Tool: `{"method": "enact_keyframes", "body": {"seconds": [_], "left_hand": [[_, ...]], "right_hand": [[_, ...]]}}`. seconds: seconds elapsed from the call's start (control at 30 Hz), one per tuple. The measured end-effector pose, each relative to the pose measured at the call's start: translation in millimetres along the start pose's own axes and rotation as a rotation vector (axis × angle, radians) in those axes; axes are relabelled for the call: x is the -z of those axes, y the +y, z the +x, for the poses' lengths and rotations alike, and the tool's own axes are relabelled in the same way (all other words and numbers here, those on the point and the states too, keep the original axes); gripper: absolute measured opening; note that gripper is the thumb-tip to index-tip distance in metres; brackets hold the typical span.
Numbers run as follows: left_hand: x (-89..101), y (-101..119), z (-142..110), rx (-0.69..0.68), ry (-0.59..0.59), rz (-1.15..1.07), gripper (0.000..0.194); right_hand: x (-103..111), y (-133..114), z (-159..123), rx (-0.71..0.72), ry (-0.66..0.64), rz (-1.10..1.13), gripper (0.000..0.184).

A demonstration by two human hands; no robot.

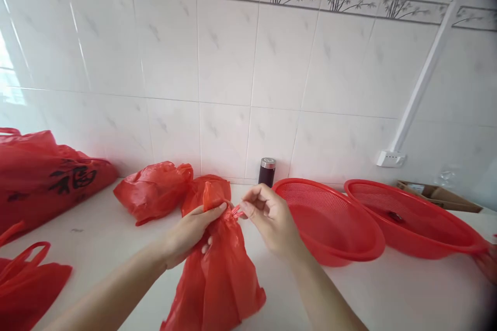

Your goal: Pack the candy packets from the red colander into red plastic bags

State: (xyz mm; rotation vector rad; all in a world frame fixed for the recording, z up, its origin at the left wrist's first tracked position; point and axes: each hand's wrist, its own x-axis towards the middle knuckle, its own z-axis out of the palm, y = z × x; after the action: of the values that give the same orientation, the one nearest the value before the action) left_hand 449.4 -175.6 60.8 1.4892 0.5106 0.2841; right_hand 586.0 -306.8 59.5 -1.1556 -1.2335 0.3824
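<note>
A red plastic bag hangs in front of me over the white table, its neck gathered. My left hand is closed around the neck, thumb on top and the other fingers partly hidden behind the plastic. With thumb and forefinger, my right hand pinches a thin twisted end of the bag at the right of the neck. Whatever the bag contains is hidden. Just behind my hands, a second red plastic bag lies on the table, partly covered by the one I hold.
Another tied red bag lies against the tiled wall. Larger red bags fill the left side. A dark flask stands behind two red plastic baskets at right. Another person's hand touches the far-right basket. A cardboard box sits behind.
</note>
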Motion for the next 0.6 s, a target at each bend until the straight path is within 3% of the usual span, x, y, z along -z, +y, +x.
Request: {"method": "enact_keyframes", "body": {"seconds": [0.1,0.17,0.27,0.33,0.5,0.6], "left_hand": [[3.6,4,3,-0.034,-0.137,-0.098,0.039],[8.9,9,2,-0.087,-0.236,-0.141,0.035],[15.0,18,0,-0.144,-0.359,-0.085,0.014],[14.9,21,0,-0.177,-0.373,0.039,0.01],[1.1,22,4,-0.2,-0.319,0.304,0.006],[-7.2,18,10,-0.224,-0.322,0.479,0.022]], "right_hand": [[-10,-8,-10,0.095,0.082,-0.01,0.006],[-16,-13,-16,0.114,-0.021,-0.04,0.003],[-17,-15,-22,0.103,-0.212,-0.099,0.006],[-12,-13,-22,0.07,-0.242,-0.106,0.005],[8,10,-13,0.034,0.066,-0.101,0.018],[13,29,-6,-0.096,-0.005,-0.049,0.029]]}}
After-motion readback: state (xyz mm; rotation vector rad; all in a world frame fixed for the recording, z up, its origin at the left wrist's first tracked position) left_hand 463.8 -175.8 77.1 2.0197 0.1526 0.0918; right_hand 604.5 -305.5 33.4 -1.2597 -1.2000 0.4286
